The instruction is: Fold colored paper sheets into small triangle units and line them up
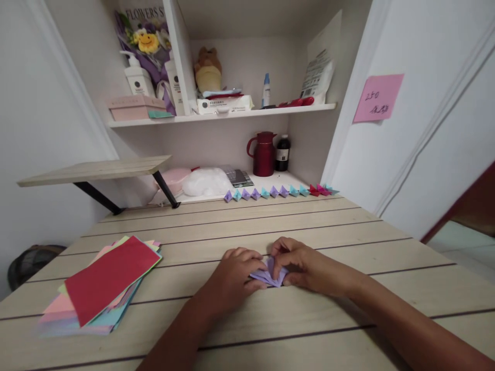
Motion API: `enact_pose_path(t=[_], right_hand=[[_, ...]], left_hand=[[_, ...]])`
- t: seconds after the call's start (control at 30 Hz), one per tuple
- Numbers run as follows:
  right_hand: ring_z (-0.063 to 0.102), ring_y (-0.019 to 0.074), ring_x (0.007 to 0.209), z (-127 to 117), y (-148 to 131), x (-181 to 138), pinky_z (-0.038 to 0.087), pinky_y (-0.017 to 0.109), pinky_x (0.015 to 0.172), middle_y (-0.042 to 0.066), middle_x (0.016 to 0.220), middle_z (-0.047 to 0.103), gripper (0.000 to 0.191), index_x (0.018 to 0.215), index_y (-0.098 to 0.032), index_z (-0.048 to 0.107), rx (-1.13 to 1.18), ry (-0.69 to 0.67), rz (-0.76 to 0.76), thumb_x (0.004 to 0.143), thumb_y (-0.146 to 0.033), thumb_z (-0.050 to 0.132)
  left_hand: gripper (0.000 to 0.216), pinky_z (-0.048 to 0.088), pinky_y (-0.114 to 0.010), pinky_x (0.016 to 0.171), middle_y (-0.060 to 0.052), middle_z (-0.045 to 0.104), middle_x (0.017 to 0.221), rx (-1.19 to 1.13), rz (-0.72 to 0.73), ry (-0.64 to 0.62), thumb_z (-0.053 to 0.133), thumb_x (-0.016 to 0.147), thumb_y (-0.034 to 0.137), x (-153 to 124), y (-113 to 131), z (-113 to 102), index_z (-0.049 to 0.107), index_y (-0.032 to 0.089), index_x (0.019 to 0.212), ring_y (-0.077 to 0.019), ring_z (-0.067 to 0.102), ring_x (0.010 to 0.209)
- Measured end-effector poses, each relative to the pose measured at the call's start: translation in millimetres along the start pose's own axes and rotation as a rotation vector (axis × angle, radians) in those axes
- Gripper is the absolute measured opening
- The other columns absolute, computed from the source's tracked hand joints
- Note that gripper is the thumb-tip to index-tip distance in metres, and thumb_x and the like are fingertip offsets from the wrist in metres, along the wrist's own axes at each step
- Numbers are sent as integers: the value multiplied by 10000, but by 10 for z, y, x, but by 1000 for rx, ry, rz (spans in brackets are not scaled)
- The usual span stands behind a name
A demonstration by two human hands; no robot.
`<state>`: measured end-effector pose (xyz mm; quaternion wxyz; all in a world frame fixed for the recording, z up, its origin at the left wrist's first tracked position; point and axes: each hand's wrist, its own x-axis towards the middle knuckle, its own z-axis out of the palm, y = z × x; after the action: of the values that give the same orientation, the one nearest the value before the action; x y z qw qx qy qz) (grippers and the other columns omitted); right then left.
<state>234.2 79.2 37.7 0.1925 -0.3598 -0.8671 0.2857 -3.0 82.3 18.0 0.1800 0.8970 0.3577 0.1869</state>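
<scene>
A small piece of purple origami paper [270,274], folded to a point toward me, lies on the wooden table between my hands. At its left side, my left hand [238,270] is closed with thumb and fingers on the edge. My right hand [296,262] pinches the right side, its index finger pressing down on the folds and its thumb at the right corner. The fingers cover part of the paper, so its full shape is hidden.
A stack of coloured paper sheets [114,278], red on top, lies at the left. Along the table's back edge runs a row of small folded paper pieces [274,192]. Behind it stand a red jug [264,154] and a dark bottle [282,153]. A raised wooden stand [96,169] occupies the back left.
</scene>
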Motion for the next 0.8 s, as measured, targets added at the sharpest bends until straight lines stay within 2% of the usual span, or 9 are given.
enact_pose_path(t=[0.2,0.4,0.5,0.6,0.7,0.8], right_hand=[[542,201,944,-19,-22,16,416,347,862,14,923,614,270,911,-254,658,-86,-2,-17,721,-63,636],[533,199,927,-33,-4,6,420,314,795,13,942,604,259,895,-239,595,-54,11,60,704,-67,623],[528,192,914,-33,-2,3,415,295,775,11,929,594,259,893,-233,581,-60,10,71,699,-65,618],[519,174,834,-37,3,5,406,264,711,1,880,576,252,888,-228,571,-81,24,90,690,-86,634],[508,156,769,-44,8,9,394,241,658,-13,847,569,268,890,-227,563,-73,37,111,674,-92,646],[530,169,832,-48,15,10,414,265,722,-4,906,593,357,989,-245,581,-57,27,69,679,-81,650]], left_hand=[[152,351,-340,932,5,660,1055,-64,-19,89,603,857,293,78,-2,58,694,310,978,-184,538,1036],[128,385,-309,820,-12,645,858,-59,-115,166,597,843,301,238,-13,172,689,229,789,-174,557,873],[103,393,-275,739,15,620,757,-98,-137,133,651,789,300,313,-17,183,661,211,738,-141,555,744],[99,387,-262,724,44,594,690,-115,-144,89,693,733,280,347,-16,173,624,211,711,-122,541,685],[123,381,-270,756,58,591,705,-121,-158,102,695,714,269,334,-21,186,590,215,750,-115,532,678],[246,381,-295,789,55,598,793,-104,-207,161,712,688,265,304,-22,216,549,223,868,-118,524,678]])
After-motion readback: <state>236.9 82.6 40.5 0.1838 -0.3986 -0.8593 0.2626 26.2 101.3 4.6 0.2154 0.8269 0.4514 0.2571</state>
